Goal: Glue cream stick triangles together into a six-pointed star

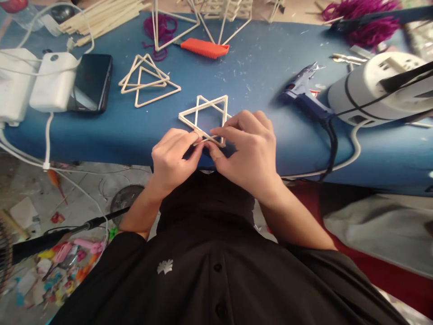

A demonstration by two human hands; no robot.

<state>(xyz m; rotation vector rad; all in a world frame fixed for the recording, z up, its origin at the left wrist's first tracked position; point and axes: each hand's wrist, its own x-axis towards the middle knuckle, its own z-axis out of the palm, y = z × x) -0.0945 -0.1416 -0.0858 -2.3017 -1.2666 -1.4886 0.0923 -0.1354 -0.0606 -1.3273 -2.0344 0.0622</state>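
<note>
star: a six-pointed stick star point(206, 118) made of two overlapped triangles is laid flat near the front edge of the blue tabletop point(264, 76); its near points are covered by fingers, so that bit can't really be made out.
left hand: the left hand point(172, 158) is pinched on the star's near-left corner, the grip closed around the sticks between thumb and forefinger.
right hand: the right hand point(250, 151) is clamped on the near-right corner, fingers curled over the sticks; the exact joint being pressed is hidden under the fingertips.
spare triangles: two or three loose stick triangles point(147, 81) are stacked to the upper left of the star, well apart from it.
glue gun: a blue glue gun point(304, 97) is lying to the right, nozzle pointing away, its dark cord trailing off the tabletop edge.
orange tool: an orange handled thing point(204, 48) is seen behind the star; probably a cutter, hard to say.
phone and chargers: a dark phone point(93, 81) is partly covered by a white adapter point(52, 81); another white block is cut off at the left edge.
white round unit: a white socket reel point(375, 88) is cut off at the right.
far edge: a bundle of sticks point(101, 18), purple yarn point(361, 20) and taller stick frames point(189, 20) are cropped by the top.
floor: colourful clutter point(64, 266) is blurred, lower left.
</note>
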